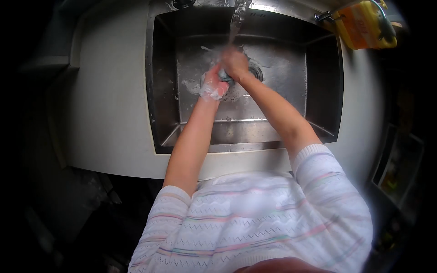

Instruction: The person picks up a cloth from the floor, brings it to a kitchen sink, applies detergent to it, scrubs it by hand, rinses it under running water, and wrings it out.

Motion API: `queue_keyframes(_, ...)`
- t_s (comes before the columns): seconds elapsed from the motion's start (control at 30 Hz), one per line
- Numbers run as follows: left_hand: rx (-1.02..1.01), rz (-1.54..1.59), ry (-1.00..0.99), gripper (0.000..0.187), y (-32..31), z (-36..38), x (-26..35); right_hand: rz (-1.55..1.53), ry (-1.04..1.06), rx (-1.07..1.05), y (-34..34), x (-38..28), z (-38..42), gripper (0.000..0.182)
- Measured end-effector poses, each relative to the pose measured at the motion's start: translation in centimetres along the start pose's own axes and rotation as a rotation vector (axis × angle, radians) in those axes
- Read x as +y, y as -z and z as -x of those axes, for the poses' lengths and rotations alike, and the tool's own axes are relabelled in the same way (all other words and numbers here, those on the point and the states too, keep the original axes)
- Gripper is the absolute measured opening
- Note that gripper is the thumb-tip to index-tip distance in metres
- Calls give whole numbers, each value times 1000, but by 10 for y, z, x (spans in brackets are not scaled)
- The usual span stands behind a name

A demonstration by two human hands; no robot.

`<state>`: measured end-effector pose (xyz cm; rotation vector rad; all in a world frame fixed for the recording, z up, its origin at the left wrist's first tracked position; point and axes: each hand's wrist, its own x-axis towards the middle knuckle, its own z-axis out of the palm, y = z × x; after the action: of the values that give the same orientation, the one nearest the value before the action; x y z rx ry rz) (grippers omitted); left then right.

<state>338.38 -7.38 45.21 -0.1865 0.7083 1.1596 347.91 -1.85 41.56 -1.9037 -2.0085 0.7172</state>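
My left hand, coated with white suds, is low in the steel sink, its fingers curled around something. A small grey-green thing shows between my two hands; its kind cannot be made out. My right hand presses close against the left from above, closed and somewhat blurred by motion, with its fingertips hidden. Running water falls from the top of the view onto the right hand. The drain is partly covered by my right hand and wrist.
Pale countertop surrounds the sink. At the back right corner stand a yellow and orange package and a metal fitting. A dark round object sits at the back left rim. Suds lie on the sink floor.
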Motion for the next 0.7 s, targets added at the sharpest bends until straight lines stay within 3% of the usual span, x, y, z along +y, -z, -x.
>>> queue_keyframes(0.07,-224,-73,7,28,15,-9,-3,-442,-119,-145,-3,36,-21,44)
queue_keyframes(0.1,-115,-41,40,26,-6,3,4,-661,-176,-216,0,48,-25,52)
queue_keyframes(0.2,-129,12,50,26,1,-1,19,-622,-513,-756,84,7,7,69)
queue_keyframes(0.23,-255,-42,96,28,10,-4,25,-615,-448,-790,74,23,10,66)
queue_keyframes(0.33,49,-98,163,29,12,-5,21,-659,-354,-753,71,43,13,61)
queue_keyframes(0.37,85,-131,145,29,11,-5,17,-859,-412,-658,69,42,13,44)
queue_keyframes(0.4,120,-165,129,29,11,-8,12,-982,-444,-601,66,42,13,39)
queue_keyframes(0.47,118,-226,112,30,19,-14,5,-1229,-503,-476,56,43,9,31)
queue_keyframes(0.5,81,-250,109,32,38,-24,2,-1207,-541,-454,48,40,7,38)
queue_keyframes(0.57,13,-200,123,34,64,-32,4,-724,-322,-427,43,10,12,51)
queue_keyframes(0.6,-19,-122,138,34,73,-33,8,-425,48,-282,28,5,19,51)
queue_keyframes(0.63,-52,-43,152,34,77,-34,9,-386,117,-321,51,-29,41,49)
queue_keyframes(0.67,105,-34,-39,36,67,-25,-3,-277,311,-181,54,-51,63,37)
queue_keyframes(0.7,38,-26,-32,35,63,-19,-1,-165,416,-64,55,-66,86,31)
